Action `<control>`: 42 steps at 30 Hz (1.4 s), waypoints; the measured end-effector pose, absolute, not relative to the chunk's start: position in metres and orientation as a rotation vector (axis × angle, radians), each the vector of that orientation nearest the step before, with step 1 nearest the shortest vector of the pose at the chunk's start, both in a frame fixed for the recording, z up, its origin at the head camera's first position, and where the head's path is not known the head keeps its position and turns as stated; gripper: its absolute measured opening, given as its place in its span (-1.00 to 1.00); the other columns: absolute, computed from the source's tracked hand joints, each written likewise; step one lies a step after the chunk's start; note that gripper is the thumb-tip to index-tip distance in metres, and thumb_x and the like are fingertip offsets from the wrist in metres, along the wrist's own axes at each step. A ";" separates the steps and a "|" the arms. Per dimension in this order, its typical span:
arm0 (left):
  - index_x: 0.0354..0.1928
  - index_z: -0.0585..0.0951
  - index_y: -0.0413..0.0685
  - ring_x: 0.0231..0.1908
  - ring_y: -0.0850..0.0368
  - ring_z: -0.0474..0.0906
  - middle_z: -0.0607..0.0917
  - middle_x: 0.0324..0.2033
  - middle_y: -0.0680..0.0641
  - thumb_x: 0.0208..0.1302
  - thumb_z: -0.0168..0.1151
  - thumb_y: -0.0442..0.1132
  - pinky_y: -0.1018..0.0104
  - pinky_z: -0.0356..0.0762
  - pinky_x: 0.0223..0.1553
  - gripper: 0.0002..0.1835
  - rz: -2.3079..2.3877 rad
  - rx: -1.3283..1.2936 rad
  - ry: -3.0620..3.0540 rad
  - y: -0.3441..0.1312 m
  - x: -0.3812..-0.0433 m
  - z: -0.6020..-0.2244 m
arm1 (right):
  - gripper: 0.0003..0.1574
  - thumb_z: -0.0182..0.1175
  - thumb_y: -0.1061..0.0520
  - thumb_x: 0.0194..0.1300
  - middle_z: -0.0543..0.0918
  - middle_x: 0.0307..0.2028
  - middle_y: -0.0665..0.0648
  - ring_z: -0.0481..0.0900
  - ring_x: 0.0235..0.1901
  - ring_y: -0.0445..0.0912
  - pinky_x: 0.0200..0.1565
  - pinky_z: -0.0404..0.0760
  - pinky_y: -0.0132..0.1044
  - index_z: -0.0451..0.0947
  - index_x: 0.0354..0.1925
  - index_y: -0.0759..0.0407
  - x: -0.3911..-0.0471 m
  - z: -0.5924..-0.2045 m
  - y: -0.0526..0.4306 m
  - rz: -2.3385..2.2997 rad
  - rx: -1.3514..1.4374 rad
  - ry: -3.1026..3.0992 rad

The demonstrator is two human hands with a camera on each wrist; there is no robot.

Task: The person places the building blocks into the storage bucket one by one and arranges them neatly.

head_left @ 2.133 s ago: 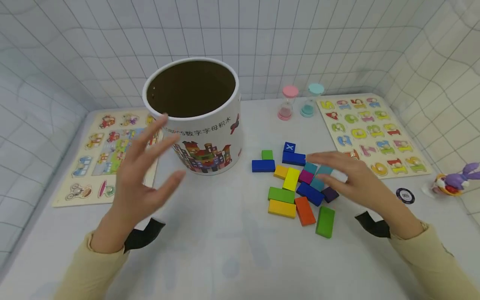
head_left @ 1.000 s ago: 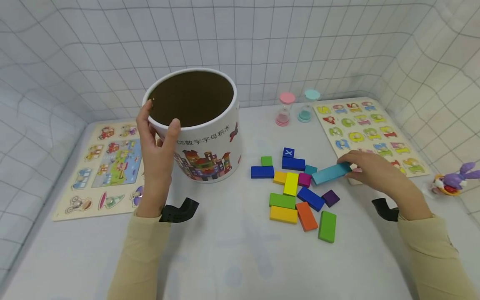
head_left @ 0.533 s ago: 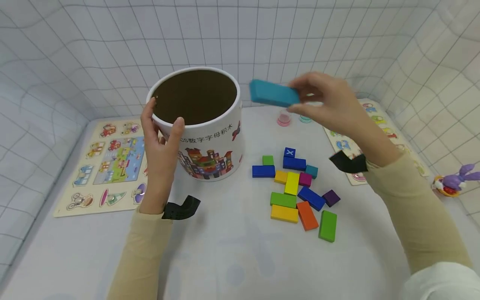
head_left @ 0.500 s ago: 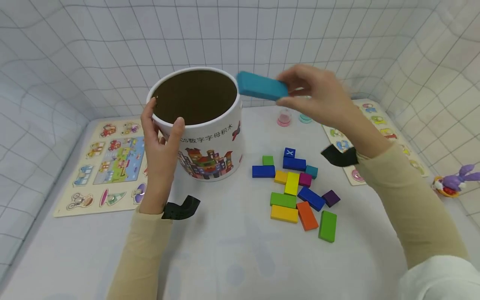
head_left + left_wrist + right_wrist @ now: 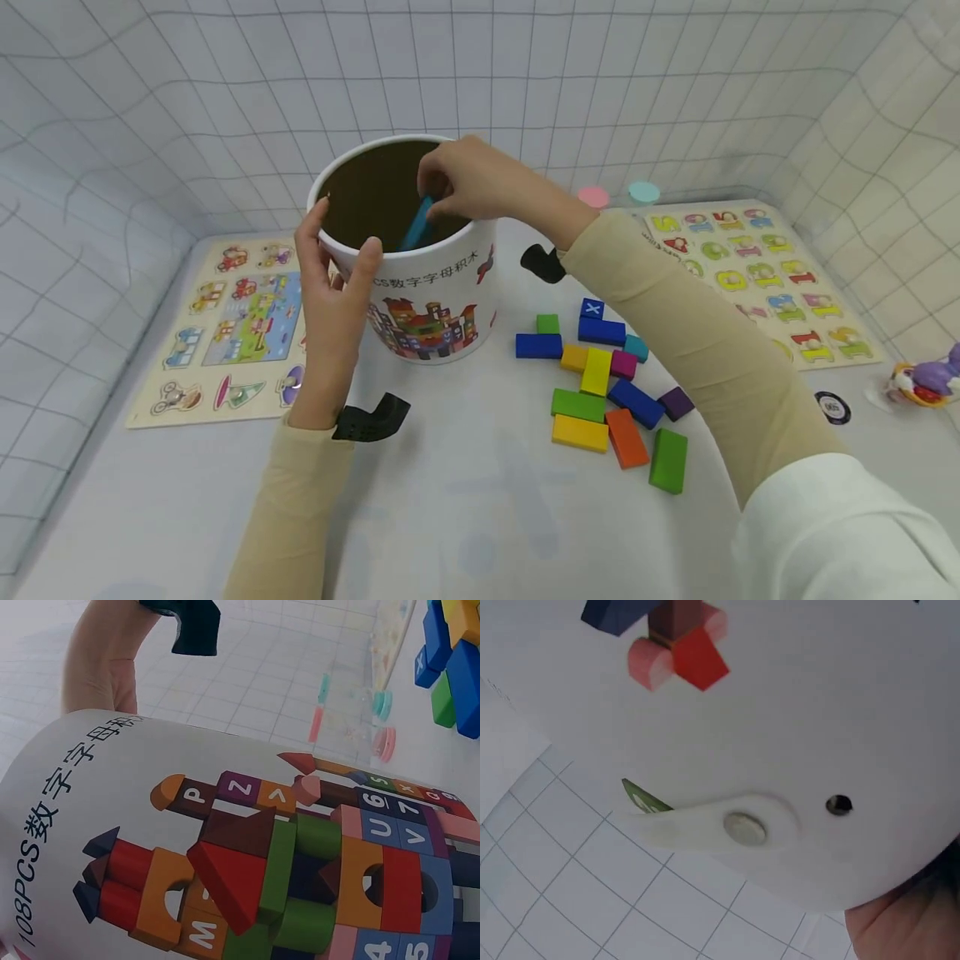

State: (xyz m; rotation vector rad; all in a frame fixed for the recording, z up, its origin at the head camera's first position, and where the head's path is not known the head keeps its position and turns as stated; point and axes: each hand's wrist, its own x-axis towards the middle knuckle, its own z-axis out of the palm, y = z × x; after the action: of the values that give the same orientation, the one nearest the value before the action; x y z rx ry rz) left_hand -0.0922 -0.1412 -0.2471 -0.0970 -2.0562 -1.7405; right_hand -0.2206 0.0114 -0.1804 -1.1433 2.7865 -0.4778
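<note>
A large white bucket (image 5: 390, 283), printed with a picture of toy blocks, stands open at the top. My left hand (image 5: 330, 312) grips its near left rim, with the thumb on the outer wall. Over the mouth of the bucket, my right hand (image 5: 476, 179) pinches a long teal block (image 5: 416, 225), tilted with its lower end below the rim. In the left wrist view, the bucket's printed wall (image 5: 172, 742) fills much of the picture, and part of the right arm (image 5: 101, 675) shows behind it. The bucket's inside floor is hidden.
Several coloured blocks (image 5: 596, 371) lie on the table right of the bucket, partly beneath the right sleeve. A picture puzzle (image 5: 172, 375) lies left, a number puzzle (image 5: 780, 275) back right. A pink hourglass (image 5: 592, 197) and a teal hourglass (image 5: 643, 193) stand behind the right arm.
The left hand has come to the bucket and taken hold of its rim. The right hand has picked up the teal block from the table and carried it leftward into the bucket's mouth.
</note>
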 end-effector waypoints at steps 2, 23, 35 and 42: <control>0.31 0.08 0.09 0.24 0.09 0.00 0.11 0.26 0.01 0.19 0.07 -0.07 -0.11 -0.10 0.22 -0.34 -1.723 -0.100 -2.064 -0.142 -0.092 -0.247 | -0.77 0.14 0.09 0.19 0.57 -0.25 0.02 0.47 -0.27 -0.20 -0.20 0.44 -0.45 0.53 -0.17 0.14 -0.222 -0.180 0.009 -0.435 -1.149 2.783; 0.26 0.20 0.19 0.28 0.07 -0.03 0.08 0.27 0.17 0.27 -0.02 -0.01 -0.03 0.02 0.21 -0.49 -1.699 -0.157 -2.154 -0.154 -0.112 -0.263 | -0.64 0.11 0.32 0.17 0.53 -0.06 0.23 0.49 -0.04 -0.07 -0.03 0.45 -0.38 0.44 -0.03 0.37 -0.168 -0.239 0.128 -1.699 -1.009 2.661; 0.22 0.28 0.23 0.28 0.11 0.01 0.12 0.27 0.16 0.30 -0.04 -0.07 -0.04 0.04 0.21 -0.57 -1.760 -0.165 -2.107 -0.171 -0.117 -0.267 | -0.52 0.07 0.05 0.25 0.50 0.03 0.17 0.44 0.03 0.03 -0.04 0.47 -0.30 0.39 0.12 0.16 -0.152 -0.319 0.232 -1.124 -0.666 2.651; 0.21 0.31 0.13 0.28 0.09 0.01 0.14 0.26 0.14 0.30 -0.03 -0.10 0.02 0.03 0.23 -0.57 -1.829 -0.220 -2.058 -0.168 -0.118 -0.267 | -0.48 0.10 0.05 0.23 0.48 0.05 0.22 0.41 0.05 0.09 0.01 0.41 -0.05 0.37 0.13 0.21 -0.144 -0.345 0.248 -0.890 -0.643 2.657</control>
State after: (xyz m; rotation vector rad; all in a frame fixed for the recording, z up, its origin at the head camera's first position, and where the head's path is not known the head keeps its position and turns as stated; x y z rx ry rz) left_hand -0.1184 -0.1684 -0.2666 -0.2201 -2.0580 -1.8289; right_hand -0.1441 0.2478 -0.3452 -0.6430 2.6567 -0.8904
